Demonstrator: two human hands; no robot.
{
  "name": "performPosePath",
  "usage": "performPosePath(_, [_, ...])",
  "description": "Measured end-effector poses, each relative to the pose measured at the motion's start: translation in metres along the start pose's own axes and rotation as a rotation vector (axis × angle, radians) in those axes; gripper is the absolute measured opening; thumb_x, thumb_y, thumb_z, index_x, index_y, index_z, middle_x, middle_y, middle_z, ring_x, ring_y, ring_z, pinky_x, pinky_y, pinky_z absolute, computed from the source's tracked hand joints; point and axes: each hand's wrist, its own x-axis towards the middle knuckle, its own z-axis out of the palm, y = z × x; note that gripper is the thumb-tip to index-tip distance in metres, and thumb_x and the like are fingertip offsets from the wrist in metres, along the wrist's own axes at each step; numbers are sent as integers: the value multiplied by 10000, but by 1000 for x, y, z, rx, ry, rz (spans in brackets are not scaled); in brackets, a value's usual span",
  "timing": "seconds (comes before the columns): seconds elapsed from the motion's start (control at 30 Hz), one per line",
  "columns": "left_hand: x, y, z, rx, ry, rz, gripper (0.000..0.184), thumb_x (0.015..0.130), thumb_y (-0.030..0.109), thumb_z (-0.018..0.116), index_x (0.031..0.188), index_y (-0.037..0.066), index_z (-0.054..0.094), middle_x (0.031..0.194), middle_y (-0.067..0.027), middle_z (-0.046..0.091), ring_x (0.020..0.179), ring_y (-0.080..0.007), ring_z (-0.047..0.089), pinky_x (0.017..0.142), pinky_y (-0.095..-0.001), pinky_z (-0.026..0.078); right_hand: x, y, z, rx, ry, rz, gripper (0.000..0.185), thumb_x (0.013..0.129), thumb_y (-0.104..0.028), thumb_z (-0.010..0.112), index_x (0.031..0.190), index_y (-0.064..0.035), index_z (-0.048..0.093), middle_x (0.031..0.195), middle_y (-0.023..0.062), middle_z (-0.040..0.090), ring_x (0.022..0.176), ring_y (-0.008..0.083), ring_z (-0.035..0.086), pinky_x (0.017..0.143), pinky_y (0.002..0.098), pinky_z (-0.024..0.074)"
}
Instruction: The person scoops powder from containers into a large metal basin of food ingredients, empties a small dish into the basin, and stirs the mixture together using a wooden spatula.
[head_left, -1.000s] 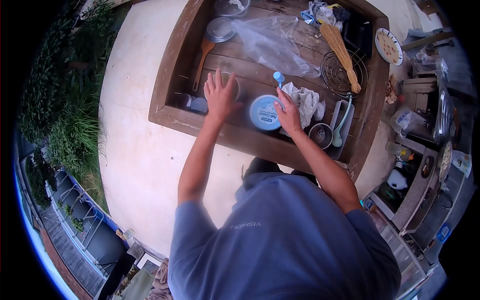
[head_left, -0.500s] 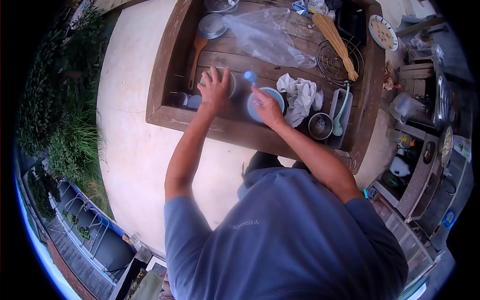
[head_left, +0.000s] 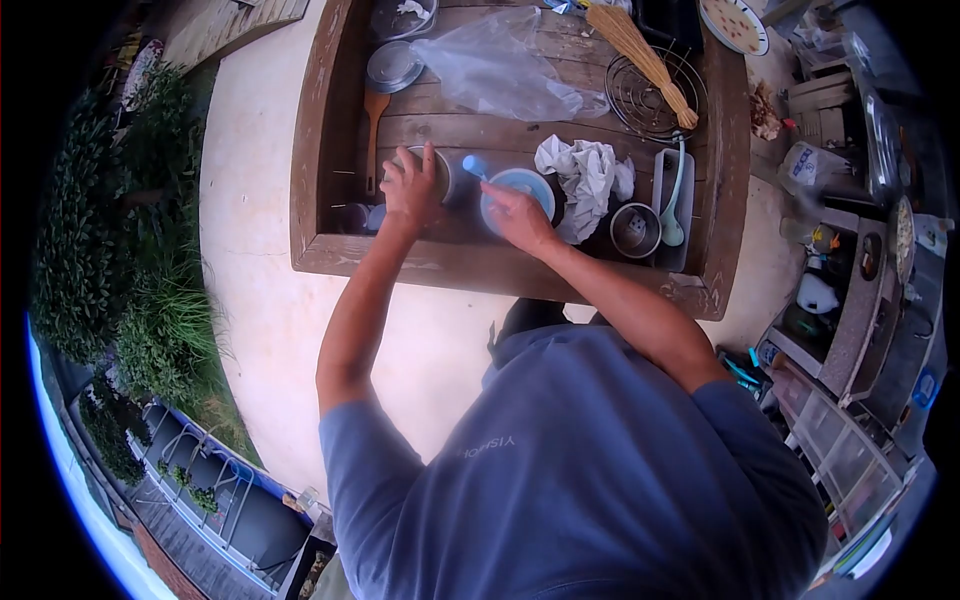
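Note:
My left hand [head_left: 412,192] is at a round bowl [head_left: 441,172], its spread fingers and thumb on the near left side of the rim. The hand covers much of this bowl, so its contents are hidden. My right hand [head_left: 520,216] is closed on a light blue spoon [head_left: 474,166], whose cupped end points toward the first bowl. Below that hand stands a light blue bowl [head_left: 546,188] with a pale rim, partly covered by the fingers. Crumpled white paper [head_left: 585,178] lies right beside it.
Around the hands are a wooden spatula [head_left: 374,135], glass dishes [head_left: 394,66], a plastic bag [head_left: 500,75], a straw whisk [head_left: 640,55] on a wire rack [head_left: 622,92], a metal cup [head_left: 636,231] and a pale green ladle [head_left: 673,232]. A raised wooden edge [head_left: 450,268] frames the table.
The camera view has shifted, moving the table slightly up and left. My left fingers are drawn closer together at the bowl. The right hand still holds the spoon.

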Motion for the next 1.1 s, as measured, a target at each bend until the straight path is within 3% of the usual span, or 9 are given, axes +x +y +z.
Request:
performPosePath(0.13, [6,12,23,145,156,-39,1282,563,399,910,1547,54,164,1501,-340,249,1310,-569,366,843,-539,553,-4,2,-8,-29,20,-57,425,877,-57,559,1299,-10,588,1176,232,648,986,390,649,862,375,512])
performPosePath(0.5, [3,35,9,76,42,-181,1323,546,344,922,1559,84,112,1546,-296,191,1342,-547,326,976,-561,478,-19,6,-17,-18,11,-59,421,885,-60,554,1303,-27,592,1161,219,653,967,393,647,868,380,510])
performPosePath(0.6, [22,0,9,38,-54,-10,1288,556,301,894,1559,84,116,1534,-305,226,1287,-537,411,1022,-537,448,-19,2,-16,-37,-37,-46,415,884,-49,553,1296,-36,599,1151,201,659,999,385,643,874,389,510])
performPosePath(0.63, [9,-2,-37,-105,-150,7,1220,553,246,852,1546,57,168,1481,-297,340,1225,-466,511,1041,-460,445,-19,1,-14,-49,-57,-40,414,883,-44,552,1294,-39,601,1153,193,659,1016,380,641,877,392,509])
performPosePath(0.73, [36,-51,-62,-404,-371,289,1137,508,154,804,1504,7,276,1298,-267,561,1165,-344,583,1008,-356,463,-16,-4,-2,-79,-70,-164,417,879,-21,549,1291,-56,605,1184,166,651,1027,365,636,876,395,513])
performPosePath(0.77, [39,-56,-74,-478,-495,335,1076,510,145,797,1465,-3,323,1230,-250,598,1116,-336,593,984,-360,466,-11,-6,3,-62,-118,-177,443,877,0,542,1308,-85,597,1215,142,641,1028,352,634,872,398,519])
performPosePath(0.93, [51,-52,-77,-421,-516,314,1002,496,193,822,1379,2,389,1147,-226,612,1064,-339,600,959,-377,470,25,-14,35,-251,-224,-107,476,894,-22,544,1357,-131,570,1181,142,648,1016,342,640,871,411,517])
performPosePath(1.03, [42,-44,-78,-352,-474,284,1075,490,231,843,1430,30,359,1208,-238,592,1098,-364,594,985,-401,469,34,-13,38,-280,-282,-67,480,907,-43,546,1377,-139,555,1189,171,637,1016,350,637,868,423,514])
performPosePath(1.1, [27,-39,-70,-259,-335,208,1172,492,285,871,1500,95,305,1350,-230,510,1195,-390,553,1008,-444,470,23,-10,29,-155,-219,-59,473,912,-45,539,1377,-126,552,1165,197,643,1003,356,642,871,424,514])
